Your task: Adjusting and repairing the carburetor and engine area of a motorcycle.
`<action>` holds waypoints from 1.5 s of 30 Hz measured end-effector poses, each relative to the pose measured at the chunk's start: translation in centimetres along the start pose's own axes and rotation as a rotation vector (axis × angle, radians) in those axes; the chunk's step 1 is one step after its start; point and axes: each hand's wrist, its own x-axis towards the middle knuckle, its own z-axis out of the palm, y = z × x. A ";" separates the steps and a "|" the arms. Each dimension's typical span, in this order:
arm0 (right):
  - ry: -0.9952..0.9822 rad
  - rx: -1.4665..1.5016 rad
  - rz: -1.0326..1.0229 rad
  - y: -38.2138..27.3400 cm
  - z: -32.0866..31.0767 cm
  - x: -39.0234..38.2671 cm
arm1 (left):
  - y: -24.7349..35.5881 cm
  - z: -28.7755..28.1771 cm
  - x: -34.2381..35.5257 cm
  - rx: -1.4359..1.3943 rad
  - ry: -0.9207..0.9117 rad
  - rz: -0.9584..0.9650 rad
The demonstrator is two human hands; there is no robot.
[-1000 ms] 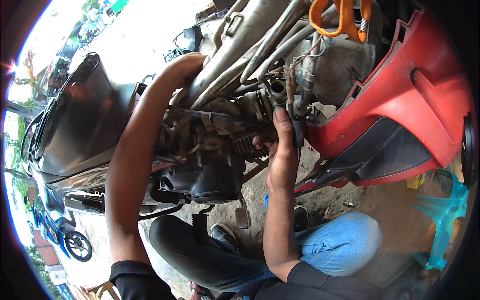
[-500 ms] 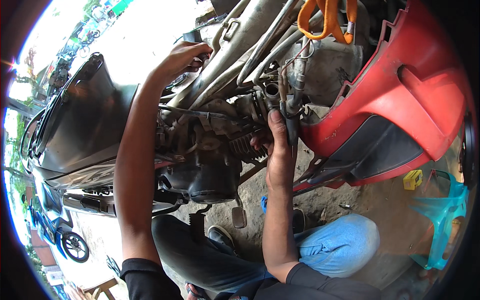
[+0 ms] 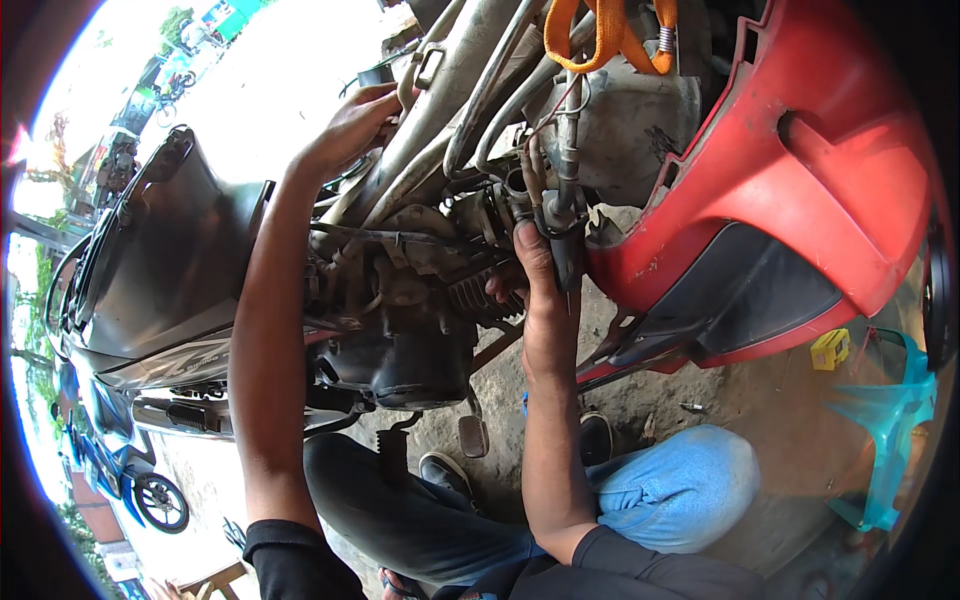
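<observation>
In front of me stands a motorcycle with its frame and engine point(image 3: 400, 350) exposed. My right hand point(image 3: 540, 290) is closed around the carburetor point(image 3: 517, 205), a small metal body with a round opening on top. Its thumb presses on the near side, and the other fingers curl beneath, partly hidden. A black tube point(image 3: 568, 262) hangs right beside the thumb. Farther up and left, my left hand point(image 3: 350, 132) reaches to the frame tube point(image 3: 440, 85). Its fingers are bent, with the tips hidden behind a hose, so what they hold does not show.
A red body panel point(image 3: 840, 190) spreads along the right. An orange strap point(image 3: 600, 45) hangs above the frame. The black seat point(image 3: 170, 260) lies left of my arm. On the ground are a yellow box point(image 3: 829, 350) and a turquoise plastic stool point(image 3: 885, 410); a blue motorcycle point(image 3: 125, 475) stands farther left.
My view has shifted slightly, so the motorcycle sits a little more to the left. My left fingers have slipped farther behind the hose. My right hand keeps its grip on the carburetor.
</observation>
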 end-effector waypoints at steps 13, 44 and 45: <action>-0.004 0.069 -0.034 0.3 -0.2 0.4 | -1.0 0.6 0.7 -0.020 -0.056 -0.089; 0.003 0.073 -0.061 -0.1 0.1 0.3 | -0.6 0.4 0.2 -0.202 -0.075 -0.136; 0.004 0.072 -0.055 -0.2 0.2 0.2 | -0.4 0.6 0.0 -0.213 -0.051 -0.147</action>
